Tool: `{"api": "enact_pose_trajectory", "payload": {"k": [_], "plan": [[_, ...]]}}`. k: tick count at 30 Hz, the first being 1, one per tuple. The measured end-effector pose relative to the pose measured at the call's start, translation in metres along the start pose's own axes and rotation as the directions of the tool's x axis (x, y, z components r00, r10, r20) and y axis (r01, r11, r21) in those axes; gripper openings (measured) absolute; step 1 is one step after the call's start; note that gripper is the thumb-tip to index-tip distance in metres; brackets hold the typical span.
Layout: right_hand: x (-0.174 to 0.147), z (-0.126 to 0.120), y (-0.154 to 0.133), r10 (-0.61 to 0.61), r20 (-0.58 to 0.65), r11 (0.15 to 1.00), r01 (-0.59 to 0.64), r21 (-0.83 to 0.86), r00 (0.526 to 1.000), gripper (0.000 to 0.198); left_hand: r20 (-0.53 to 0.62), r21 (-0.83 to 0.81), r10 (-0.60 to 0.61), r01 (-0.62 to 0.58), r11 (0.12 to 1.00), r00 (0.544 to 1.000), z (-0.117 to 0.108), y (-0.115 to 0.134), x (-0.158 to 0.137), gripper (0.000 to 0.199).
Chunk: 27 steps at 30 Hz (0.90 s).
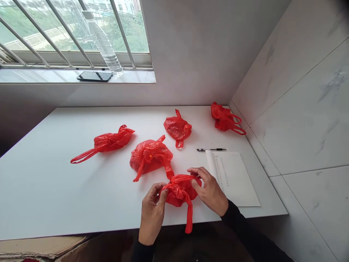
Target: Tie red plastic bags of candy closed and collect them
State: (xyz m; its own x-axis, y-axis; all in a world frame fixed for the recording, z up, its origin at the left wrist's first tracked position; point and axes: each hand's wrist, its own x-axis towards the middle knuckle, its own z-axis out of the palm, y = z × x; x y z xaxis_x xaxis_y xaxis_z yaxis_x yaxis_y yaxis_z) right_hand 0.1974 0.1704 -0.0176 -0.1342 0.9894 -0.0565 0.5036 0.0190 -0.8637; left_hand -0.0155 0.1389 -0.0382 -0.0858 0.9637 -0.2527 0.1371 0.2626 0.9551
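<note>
Head camera view: you work at the front of a white desk (81, 203), a red plastic bag (180, 191) between your two hands. Your left hand (154, 211) pinches the bag's left side between thumb and fingers; your right hand (208, 187) curves around its right side, fingers parted, though whether it grips the plastic you cannot tell from this angle. Handling the bag's gathered top appears to be the step in hand; the next move likely calls for a steady left pinch and a surer right-hand hold. One strap dangles past the desk's front edge. Just behind, a larger red bag (147, 163) crowds close, its handle seeming to meet yours, so a sideways pull could drag it. To your right, a notebook (240, 178) and pen (211, 149) narrow the space before the tiled wall (300, 109). The widest bare stretch of desk lies to your left.
</note>
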Motion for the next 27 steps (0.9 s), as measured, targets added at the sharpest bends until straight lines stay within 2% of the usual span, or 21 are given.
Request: {"api": "enact_pose_trajectory", "payload": {"k": [2, 5, 7, 9, 13, 15, 18, 22, 25, 27], "plan": [[-0.004, -0.001, -0.004, -0.121, -0.009, 0.990, 0.120, -0.070, 0.993, 0.037, 0.019, -0.015, 0.007, -0.007, 1.000, 1.000, 0.002, 0.003, 0.000, 0.033], [-0.006, 0.002, -0.007, -0.325, 0.084, 0.931, 0.335, -0.147, 0.942, 0.053, 0.052, -0.007, 0.039, -0.039, 0.999, 0.998, 0.007, 0.009, -0.002, 0.032], [-0.005, 0.004, -0.007, -0.377, 0.151, 0.904, 0.398, -0.153, 0.914, 0.058, 0.065, 0.017, 0.070, -0.072, 0.997, 0.995, 0.009, 0.013, -0.004, 0.030], [-0.002, 0.004, -0.005, -0.352, 0.156, 0.920, 0.371, -0.122, 0.923, 0.053, 0.046, 0.052, 0.105, -0.107, 0.993, 0.993, 0.009, 0.015, -0.006, 0.028], [0.000, -0.004, -0.003, -0.167, 0.073, 0.986, 0.168, -0.002, 0.983, 0.026, -0.095, 0.143, 0.165, -0.151, 0.978, 0.982, 0.005, 0.010, -0.006, 0.025], [-0.002, -0.007, -0.004, -0.090, 0.062, 0.995, 0.087, 0.044, 0.994, 0.021, -0.133, 0.180, 0.181, -0.156, 0.971, 0.975, 0.005, 0.007, -0.006, 0.026], [-0.006, -0.007, -0.006, -0.061, 0.054, 0.996, 0.057, 0.072, 0.997, 0.022, -0.126, 0.232, 0.239, -0.205, 0.951, 0.963, 0.010, 0.010, -0.009, 0.029], [-0.008, -0.004, -0.010, -0.057, 0.054, 0.991, 0.050, 0.124, 0.997, 0.015, -0.060, 0.341, 0.366, -0.326, 0.882, 0.929, 0.022, 0.019, -0.011, 0.039], [-0.008, -0.004, -0.011, -0.031, 0.034, 0.989, 0.026, 0.143, 0.999, 0.014, -0.031, 0.409, 0.441, -0.391, 0.824, 0.897, 0.025, 0.020, -0.007, 0.013], [-0.009, -0.005, -0.007, 0.014, 0.010, 0.990, -0.015, 0.140, 1.000, 0.017, -0.034, 0.433, 0.489, -0.428, 0.793, 0.871, 0.020, 0.016, -0.003, 0.006]]}}
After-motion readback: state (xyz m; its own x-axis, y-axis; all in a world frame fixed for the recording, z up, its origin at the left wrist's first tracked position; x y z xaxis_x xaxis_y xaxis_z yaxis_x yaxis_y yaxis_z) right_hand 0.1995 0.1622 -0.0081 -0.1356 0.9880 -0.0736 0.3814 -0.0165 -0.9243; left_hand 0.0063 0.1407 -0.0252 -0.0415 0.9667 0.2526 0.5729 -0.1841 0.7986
